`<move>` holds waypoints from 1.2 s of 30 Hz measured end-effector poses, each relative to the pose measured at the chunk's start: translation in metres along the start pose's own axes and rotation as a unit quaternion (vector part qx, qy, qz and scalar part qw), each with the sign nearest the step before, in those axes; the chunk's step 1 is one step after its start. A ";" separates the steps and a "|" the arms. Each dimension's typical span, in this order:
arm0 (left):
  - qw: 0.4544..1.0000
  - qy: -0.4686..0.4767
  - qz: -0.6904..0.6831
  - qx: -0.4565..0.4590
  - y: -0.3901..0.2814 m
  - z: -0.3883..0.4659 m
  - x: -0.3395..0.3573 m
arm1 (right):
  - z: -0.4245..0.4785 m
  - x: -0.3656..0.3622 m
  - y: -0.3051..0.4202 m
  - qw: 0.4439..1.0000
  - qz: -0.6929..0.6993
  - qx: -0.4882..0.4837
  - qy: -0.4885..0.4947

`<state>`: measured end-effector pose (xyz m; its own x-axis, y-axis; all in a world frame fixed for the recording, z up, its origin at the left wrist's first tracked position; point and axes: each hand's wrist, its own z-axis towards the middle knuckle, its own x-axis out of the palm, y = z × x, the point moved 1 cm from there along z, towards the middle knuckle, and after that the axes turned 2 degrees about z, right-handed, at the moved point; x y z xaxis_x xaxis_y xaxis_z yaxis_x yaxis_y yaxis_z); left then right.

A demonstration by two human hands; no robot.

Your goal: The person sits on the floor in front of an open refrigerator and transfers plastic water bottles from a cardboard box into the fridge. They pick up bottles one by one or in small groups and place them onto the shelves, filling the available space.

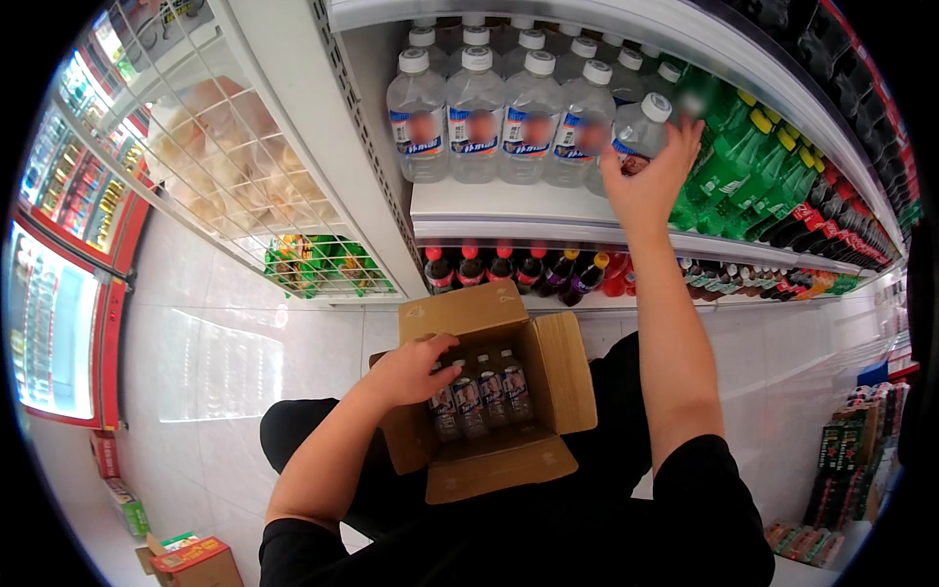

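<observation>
My right hand (653, 172) is wrapped around a clear plastic bottle (638, 130) with a white cap, at the right end of the front row on the upper shelf (506, 202). Thumb and fingers grip its sides, and the bottle leans a little. Similar bottles (475, 110) with blue and white labels stand to its left and behind it. An open cardboard box (561, 374) rests at my lap, its flaps folded outward. Inside, several labelled bottles (488, 396) stand in a row. My left hand (414, 370) hangs over the box's left side, fingers apart near the leftmost bottle's cap.
Green soda bottles (733, 165) with yellow caps fill the shelf on the right. Dark cola bottles (469, 268) line the lower shelf. A white wire rack (242, 161) juts out at left. Red-framed drink coolers (110, 345) and cartons (198, 561) stand farther left; stacked drink packs (843, 455) at right.
</observation>
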<state>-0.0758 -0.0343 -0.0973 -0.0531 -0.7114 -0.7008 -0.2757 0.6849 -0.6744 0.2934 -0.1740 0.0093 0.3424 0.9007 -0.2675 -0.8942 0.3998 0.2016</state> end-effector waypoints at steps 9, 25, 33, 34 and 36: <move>0.999 -0.022 -0.009 0.026 -0.010 -0.011 -0.012 | -0.027 -0.027 0.018 0.982 0.130 0.138 0.018; 1.000 0.003 -0.003 0.023 -0.006 -0.008 -0.007 | -0.027 -0.007 0.014 0.910 0.316 0.250 0.102; 0.999 0.013 0.022 0.023 -0.011 -0.006 -0.006 | -0.036 -0.007 0.026 0.889 0.333 0.276 0.151; 0.999 0.014 0.023 0.021 -0.011 -0.005 -0.007 | -0.037 -0.008 0.028 0.892 0.328 0.274 0.147; 0.999 0.016 0.024 0.021 -0.011 -0.004 -0.008 | -0.037 -0.009 0.030 0.899 0.316 0.270 0.139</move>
<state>-0.0759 -0.0372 -0.0834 -0.0956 -0.6812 -0.7258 -0.2324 0.7243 -0.6492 0.2528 -0.1766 -0.0167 -0.3367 0.9299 -0.1483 -0.5893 -0.0852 0.8034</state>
